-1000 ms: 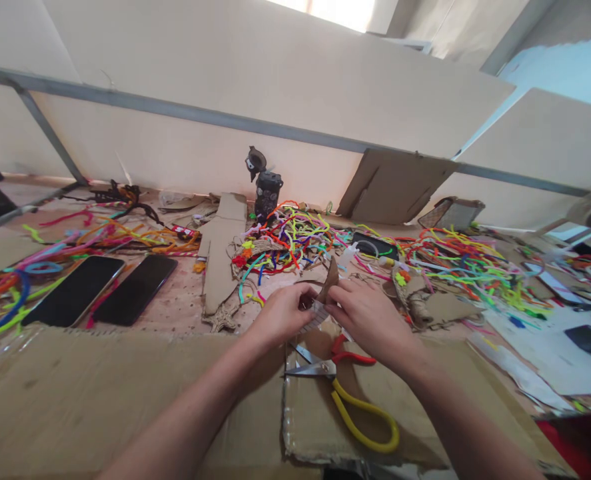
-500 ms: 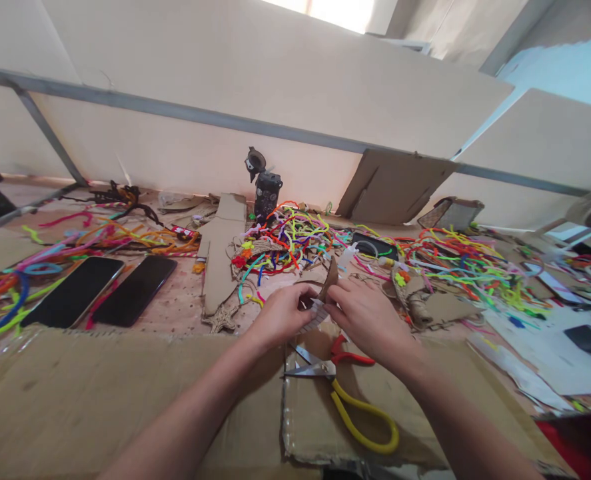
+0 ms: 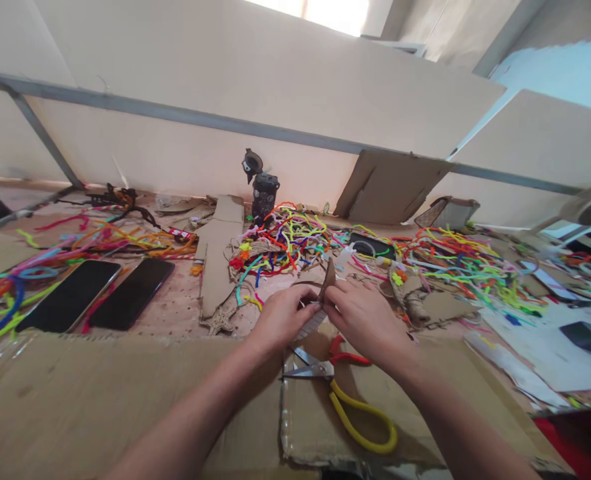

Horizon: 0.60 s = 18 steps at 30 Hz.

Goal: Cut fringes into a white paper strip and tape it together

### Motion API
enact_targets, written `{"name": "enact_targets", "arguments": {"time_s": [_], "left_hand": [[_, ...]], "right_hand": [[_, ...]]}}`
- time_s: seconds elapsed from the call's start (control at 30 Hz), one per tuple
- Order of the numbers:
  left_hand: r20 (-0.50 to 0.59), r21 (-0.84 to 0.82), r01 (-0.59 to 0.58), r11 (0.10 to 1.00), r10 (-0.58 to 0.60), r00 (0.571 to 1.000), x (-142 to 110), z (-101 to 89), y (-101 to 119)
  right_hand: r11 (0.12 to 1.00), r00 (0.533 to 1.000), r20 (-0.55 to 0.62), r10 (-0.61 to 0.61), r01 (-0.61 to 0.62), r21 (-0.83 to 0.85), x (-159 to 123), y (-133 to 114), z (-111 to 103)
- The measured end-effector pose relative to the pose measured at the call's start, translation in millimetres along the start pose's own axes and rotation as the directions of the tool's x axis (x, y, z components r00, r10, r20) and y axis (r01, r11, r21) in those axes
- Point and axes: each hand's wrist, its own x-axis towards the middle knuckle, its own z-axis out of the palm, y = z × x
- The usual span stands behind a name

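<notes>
A small piece of cardboard (image 3: 329, 277) is held between my two hands, with a brown curved tip standing up and a paler, ribbed part slanting below. My left hand (image 3: 286, 313) pinches it from the left with thumb and fingers. On the other side, my right hand (image 3: 359, 315) grips it with closed fingertips close to the left thumb. Just below the hands lie scissors (image 3: 325, 369), blades apart and pointing left, with one red and one yellow handle. They rest on a flat cardboard sheet (image 3: 125, 400).
Two phones (image 3: 131, 293) lie at the left. A star-shaped piece (image 3: 221, 321) sits by a cardboard strip (image 3: 222, 257). Colourful pipe cleaners (image 3: 295, 233) are heaped behind the hands near a black canister (image 3: 265, 195). A twine roll (image 3: 416, 310) is at the right.
The view has shifted slightly. Both hands stay on the cardboard piece, with the fingers a little repositioned and the ribbed part turned slightly. The scissors have not moved.
</notes>
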Motion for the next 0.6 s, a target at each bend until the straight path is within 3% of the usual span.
{"name": "enact_targets", "arguments": {"time_s": [0.23, 0.43, 0.53, 0.6], "left_hand": [[-0.039, 0.038, 0.020, 0.999, -0.018, 0.999, -1.8, 2.4, 4.5], [-0.107, -0.020, 0.082, 0.996, -0.083, 0.991, 4.0, -2.7, -0.9], [-0.138, -0.045, 0.064, 0.997, -0.070, 0.988, 6.5, -7.5, -3.7], [-0.143, -0.068, 0.054, 0.996, -0.063, 0.988, 6.7, -9.5, -4.4]], "right_hand": [[1.000, 0.999, -0.034, -0.008, 0.008, 0.012, -0.8, -0.8, 6.4], [0.967, 0.985, -0.114, 0.127, -0.098, 0.233, -5.7, 17.5, 12.5], [0.872, 0.971, -0.120, 0.207, -0.128, 0.472, -10.7, 31.9, 22.3], [0.741, 0.973, -0.061, 0.223, -0.129, 0.659, -13.7, 36.8, 31.1]]}}
